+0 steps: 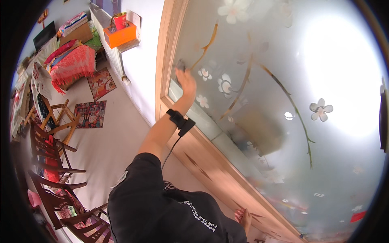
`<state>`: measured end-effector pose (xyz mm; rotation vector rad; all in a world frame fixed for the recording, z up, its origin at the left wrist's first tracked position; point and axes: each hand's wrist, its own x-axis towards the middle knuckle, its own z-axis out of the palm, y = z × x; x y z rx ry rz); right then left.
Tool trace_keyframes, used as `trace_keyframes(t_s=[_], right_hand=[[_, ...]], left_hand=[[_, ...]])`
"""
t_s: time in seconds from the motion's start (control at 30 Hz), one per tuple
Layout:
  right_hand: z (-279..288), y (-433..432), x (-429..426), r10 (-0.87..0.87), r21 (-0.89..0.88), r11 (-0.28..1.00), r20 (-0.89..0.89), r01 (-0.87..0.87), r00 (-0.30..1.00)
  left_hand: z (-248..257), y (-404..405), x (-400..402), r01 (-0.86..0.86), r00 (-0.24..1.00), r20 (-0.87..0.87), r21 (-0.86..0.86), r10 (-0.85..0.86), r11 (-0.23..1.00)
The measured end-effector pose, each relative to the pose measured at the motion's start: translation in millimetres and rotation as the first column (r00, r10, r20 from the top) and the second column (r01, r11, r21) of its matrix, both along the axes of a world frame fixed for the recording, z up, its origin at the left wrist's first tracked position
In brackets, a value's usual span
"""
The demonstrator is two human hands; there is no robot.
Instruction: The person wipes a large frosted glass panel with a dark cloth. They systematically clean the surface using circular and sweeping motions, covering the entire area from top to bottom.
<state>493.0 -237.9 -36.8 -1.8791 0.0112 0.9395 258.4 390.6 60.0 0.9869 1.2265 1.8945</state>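
Observation:
My left hand (186, 82) is raised to the left edge of a frosted glass panel (273, 194) printed with flowers and stems. Its fingers are blurred. A small dark grey thing (181, 64) shows at the fingertips, but I cannot tell what it is or whether it is gripped. Around that wrist sits a black strap with a device (181, 121), from which a cable runs down. Lower right, my right hand (243, 217) is half curled beside the wooden lower panel (194, 162); nothing shows in it, and its palm is hidden.
A light wooden frame (166, 45) borders the glass. An orange box (120, 35) with a red pot (120, 20) stands on a ledge behind. Dark wooden chairs (50, 158) line the left side. Two patterned mats (90, 114) lie on the floor near a red-draped sofa (74, 62).

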Motion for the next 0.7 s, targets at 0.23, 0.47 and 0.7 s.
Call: trace_keyframes(t_s=[0.23, 0.47, 0.7], right_hand=[[-7, -16, 6, -0.038, 0.08, 0.996, 0.015, 0.037, 0.999], [-29, -28, 13, -0.035, 0.159, 0.987, 0.009, 0.033, 0.999], [-33, -31, 8, -0.038, 0.172, 0.984, 0.009, 0.036, 0.999]], left_hand=[[235, -7, -10, -0.008, 0.911, -0.341, 0.545, 0.231, 0.839], [374, -40, -9, 0.239, 0.755, -0.524, 0.78, 0.394, 0.579], [285, -60, 17, 0.189, 0.815, -0.461, 0.785, 0.351, 0.59]])
